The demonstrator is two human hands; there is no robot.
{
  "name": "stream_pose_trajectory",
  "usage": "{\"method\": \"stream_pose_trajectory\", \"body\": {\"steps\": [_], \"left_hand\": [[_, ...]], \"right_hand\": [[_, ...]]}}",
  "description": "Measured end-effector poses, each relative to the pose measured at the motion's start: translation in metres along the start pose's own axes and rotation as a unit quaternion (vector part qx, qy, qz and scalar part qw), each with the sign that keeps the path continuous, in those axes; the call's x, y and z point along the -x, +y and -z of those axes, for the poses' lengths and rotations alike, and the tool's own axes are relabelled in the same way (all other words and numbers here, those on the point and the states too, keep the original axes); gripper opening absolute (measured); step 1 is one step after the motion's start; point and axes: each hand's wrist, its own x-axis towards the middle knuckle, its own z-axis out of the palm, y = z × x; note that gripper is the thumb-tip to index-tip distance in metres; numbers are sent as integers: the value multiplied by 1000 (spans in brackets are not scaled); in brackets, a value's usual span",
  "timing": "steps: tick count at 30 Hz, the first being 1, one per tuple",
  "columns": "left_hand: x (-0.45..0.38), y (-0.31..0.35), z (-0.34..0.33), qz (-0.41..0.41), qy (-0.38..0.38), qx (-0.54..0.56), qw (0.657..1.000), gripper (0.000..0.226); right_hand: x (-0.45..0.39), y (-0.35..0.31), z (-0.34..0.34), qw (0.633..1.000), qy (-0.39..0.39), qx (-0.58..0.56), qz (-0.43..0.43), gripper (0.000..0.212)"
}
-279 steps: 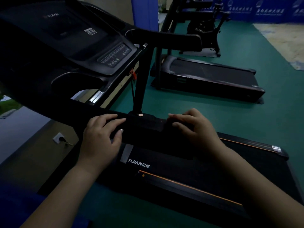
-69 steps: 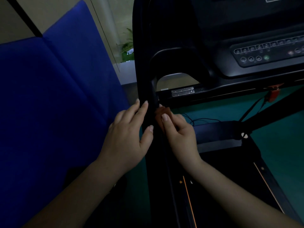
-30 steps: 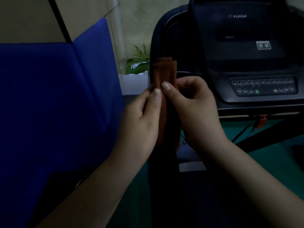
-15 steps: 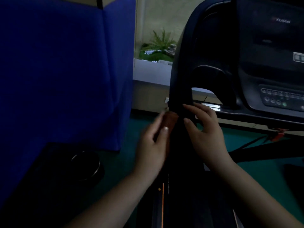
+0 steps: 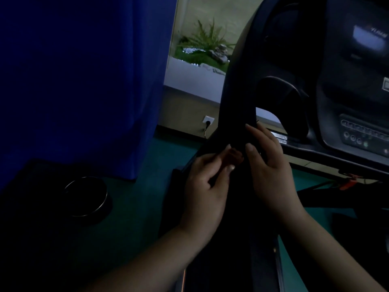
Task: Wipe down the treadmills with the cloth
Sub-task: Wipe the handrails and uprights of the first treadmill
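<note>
The black treadmill fills the right half; its left upright post (image 5: 235, 106) runs down the middle of the view. A small reddish-brown cloth (image 5: 235, 157) shows between my hands, against the lower part of that post. My left hand (image 5: 207, 186) pinches the cloth from the left with curled fingers. My right hand (image 5: 267, 165) lies on the right side of the post with straight fingers, its thumb beside the cloth. Most of the cloth is hidden by my fingers. The console with its button panel (image 5: 364, 135) is at the right edge.
A blue padded panel (image 5: 84, 81) stands close on the left. A dark round object with a metal rim (image 5: 88, 197) sits on the green floor below it. A wall socket with a plug (image 5: 208, 120) and a planter (image 5: 202, 49) lie behind the post.
Both hands slid a little lower on the post with the cloth. The view has moved closer and turned slightly left.
</note>
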Motion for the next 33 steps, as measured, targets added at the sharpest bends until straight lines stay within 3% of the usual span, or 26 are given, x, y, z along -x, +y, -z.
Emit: {"method": "stream_pose_trajectory", "body": {"steps": [5,11,17,22,25,28,30,33], "left_hand": [[-71,-5,-15,27,0,-43,999,33],[-22,-6,-7,-27,21,-12,999,32],[-107,-19,-21,64,-5,-53,996,34],[-30,-19,-5,7,3,19,1000,30],[-77,-23,-13,-32,-16,-38,999,38],[-142,-21,-27,-15,-9,-87,996,38],[-136,-21,-29,9,-12,-71,997,36],[-72,-18,-16,-39,-36,-12,999,37]], "right_hand": [[-4,-1,-1,1000,-18,20,-3,39],[-18,1,-3,999,-20,32,6,39],[-20,5,-3,999,-24,26,7,38],[-20,5,-5,1000,-14,12,0,39],[-20,10,-7,1000,-15,-15,-12,51],[-21,12,-7,999,-8,-33,-16,51],[-21,13,-8,999,-5,-43,-13,50],[-22,15,-8,999,-1,-47,-13,56]]}}
